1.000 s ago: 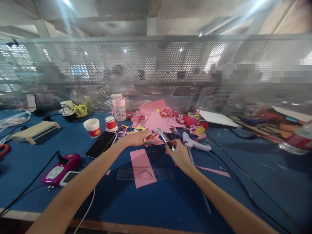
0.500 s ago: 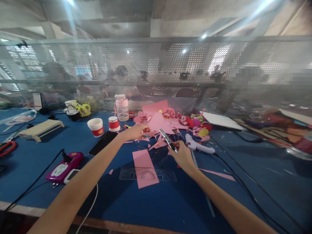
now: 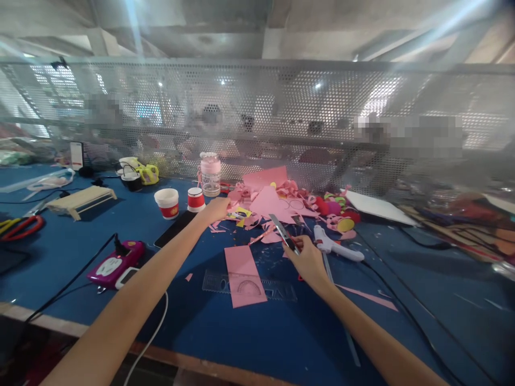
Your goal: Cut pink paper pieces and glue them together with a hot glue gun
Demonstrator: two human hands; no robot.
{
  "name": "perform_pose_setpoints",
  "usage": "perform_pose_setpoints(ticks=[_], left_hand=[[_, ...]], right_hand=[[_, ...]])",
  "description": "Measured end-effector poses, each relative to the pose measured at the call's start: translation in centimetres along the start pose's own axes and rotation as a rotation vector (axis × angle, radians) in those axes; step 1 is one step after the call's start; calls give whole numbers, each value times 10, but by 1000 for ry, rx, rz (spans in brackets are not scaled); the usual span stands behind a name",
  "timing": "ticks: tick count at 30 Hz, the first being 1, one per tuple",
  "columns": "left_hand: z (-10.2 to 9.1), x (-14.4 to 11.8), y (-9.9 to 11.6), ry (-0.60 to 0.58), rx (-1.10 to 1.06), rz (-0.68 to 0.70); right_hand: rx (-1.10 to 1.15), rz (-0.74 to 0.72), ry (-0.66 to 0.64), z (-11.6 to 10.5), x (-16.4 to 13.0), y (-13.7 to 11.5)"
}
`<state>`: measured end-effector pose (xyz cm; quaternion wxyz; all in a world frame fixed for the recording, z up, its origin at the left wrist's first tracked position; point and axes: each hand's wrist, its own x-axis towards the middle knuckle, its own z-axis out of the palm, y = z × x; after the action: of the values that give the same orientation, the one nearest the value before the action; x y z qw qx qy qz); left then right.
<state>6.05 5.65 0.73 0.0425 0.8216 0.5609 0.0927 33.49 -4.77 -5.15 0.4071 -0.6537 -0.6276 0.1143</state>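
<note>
scissors (image 3: 284,234) gripped in right hand (image 3: 308,257); left hand (image 3: 217,209) touching paper scraps (image 3: 241,213).

Craft workshop: paper scraps (image 3: 277,201), glue gun (image 3: 336,246)

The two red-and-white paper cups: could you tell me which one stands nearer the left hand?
The smaller, mostly red cup, right of the wider white-topped cup, beside the left hand.

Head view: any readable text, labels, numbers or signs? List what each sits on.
None legible.
Clear ruler: protractor outline and scale marks show, digits too small to read.
Red-banded cup: yellow mark, blurred.
Second red-banded cup: no readable print.
Purple device: white panel with markings, unreadable.
White card by the mesh: red patch, too blurred.
</note>
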Motion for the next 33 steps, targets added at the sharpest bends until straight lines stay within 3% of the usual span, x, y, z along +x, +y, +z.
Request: perform_pose_setpoints(ticks=[4, 9, 15, 19, 22, 26, 33], left_hand=[[0, -2, 0, -32, 54, -42], [-19, -10, 4, -44, 99, -82], [-39, -28, 42, -102, 62, 11], [-30, -42, 77, -289, 6, 143], [-16, -48, 93, -402, 44, 109], [-6, -48, 95, -483, 53, 46], [-4, -40, 90, -531, 54, 98]], right_hand=[[13, -4, 26, 2, 0, 1], [-10, 4, 27, 2, 0, 3], [-4, 24, -5, -2, 0, -2], [12, 5, -11, -3, -2, -5], [-10, -29, 1, -3, -3, -5], [-30, -77, 18, -2, -3, -3], [-33, -71, 5, -2, -3, -4]])
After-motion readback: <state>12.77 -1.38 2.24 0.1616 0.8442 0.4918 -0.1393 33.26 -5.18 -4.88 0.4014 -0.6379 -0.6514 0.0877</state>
